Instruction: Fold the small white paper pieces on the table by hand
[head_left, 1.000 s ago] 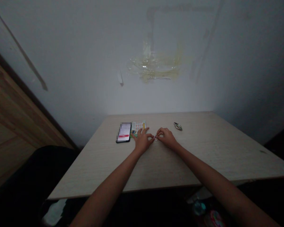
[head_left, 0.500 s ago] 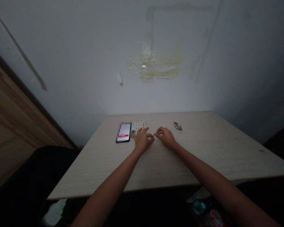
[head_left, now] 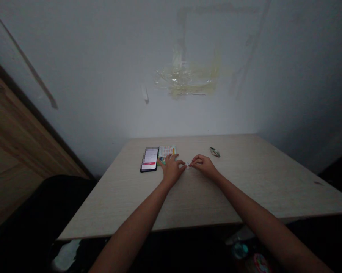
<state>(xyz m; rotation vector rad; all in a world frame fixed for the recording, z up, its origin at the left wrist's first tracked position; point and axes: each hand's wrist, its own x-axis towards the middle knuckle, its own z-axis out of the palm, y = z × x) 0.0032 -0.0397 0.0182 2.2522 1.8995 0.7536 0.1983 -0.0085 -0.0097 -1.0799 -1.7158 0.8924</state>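
Between my two hands, low over the table, is a small whitish piece with faint coloured marks; it is too small to make out its kind. My left hand pinches its left side with thumb and forefinger, the other fingers spread over the lower edge of a printed leaflet. From the right, my right hand pinches at the same piece, thumb and fingertips pressed together. Left of the leaflet lies a phone with its screen lit.
A small crumpled wrapper lies beyond my right hand on the pale wooden table. The wall behind bears strips of clear tape. Below the front edge at the right, a turquoise object shows in the dark.
My right hand has shifted slightly to the right, widening the space between the two hands' fingertips. The left hand stays almost in place.
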